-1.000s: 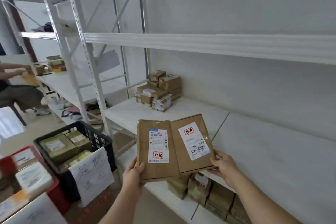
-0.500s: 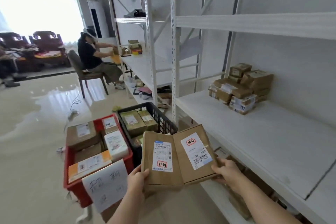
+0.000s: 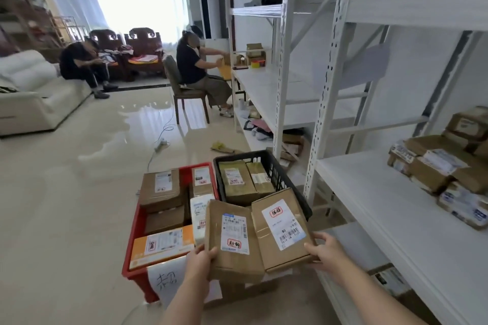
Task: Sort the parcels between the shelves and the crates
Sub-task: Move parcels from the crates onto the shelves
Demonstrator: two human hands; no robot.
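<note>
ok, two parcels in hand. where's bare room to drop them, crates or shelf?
Most room: the white shelf, bare from its front edge back to the parcel pile at the far right. The black crate has a gap in front of its two parcels, partly hidden by the held ones. The red crate is packed.

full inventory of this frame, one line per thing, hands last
held parcels: 2, brown, side by side above the crates
red crate: 1, floor, holds parcels
black crate: 1, right of red crate, holds parcels
parcel pile: several, brown, right shelf
shelving: white, right side
seated people: 2, background
sofa: 1, cream, left
left hand: grips left parcel
right hand: grips right parcel
</note>
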